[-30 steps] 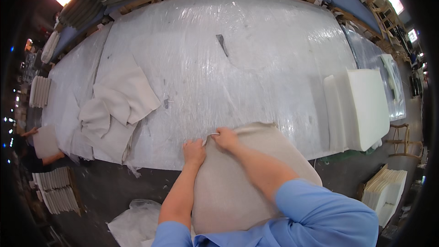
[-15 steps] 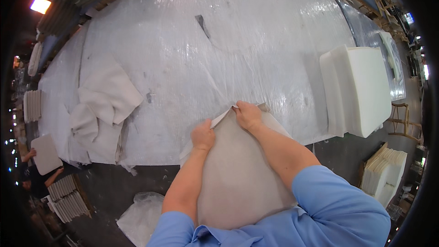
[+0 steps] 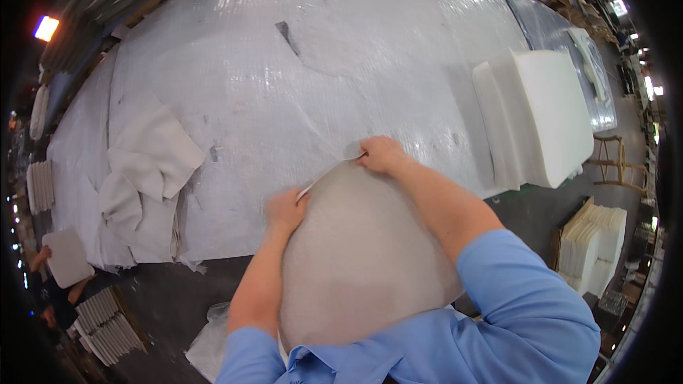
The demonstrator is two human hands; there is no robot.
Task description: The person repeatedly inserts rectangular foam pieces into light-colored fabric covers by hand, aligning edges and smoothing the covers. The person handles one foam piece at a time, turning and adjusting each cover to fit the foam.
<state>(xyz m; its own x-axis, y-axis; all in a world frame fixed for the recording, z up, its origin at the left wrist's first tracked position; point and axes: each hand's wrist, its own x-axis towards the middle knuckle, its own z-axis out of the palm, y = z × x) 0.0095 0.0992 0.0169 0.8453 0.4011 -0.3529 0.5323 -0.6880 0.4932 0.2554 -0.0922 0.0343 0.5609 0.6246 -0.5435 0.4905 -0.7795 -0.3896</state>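
We hold a grey cushion cover (image 3: 356, 256) against our chest, its top edge at the desk (image 3: 341, 71) rim. Our left hand (image 3: 286, 210) is closed on its upper left edge, our right hand (image 3: 380, 154) pinches the upper right corner. White foam pads (image 3: 544, 117) lie right of our right hand; loose grey fabric (image 3: 146, 178) lies left of our left hand.

Both hands clamped on the far edge of a beige cushion cover (image 3: 363, 256) held against the chest: left hand (image 3: 286, 210) on the near-left corner, right hand (image 3: 380, 155) further up, each grip closed on the fabric. Beyond, a tabletop (image 3: 320, 78) wrapped in clear plastic. Loose beige cloths (image 3: 146, 171) heaped at left; stacked white foam pads (image 3: 544, 117) at right.
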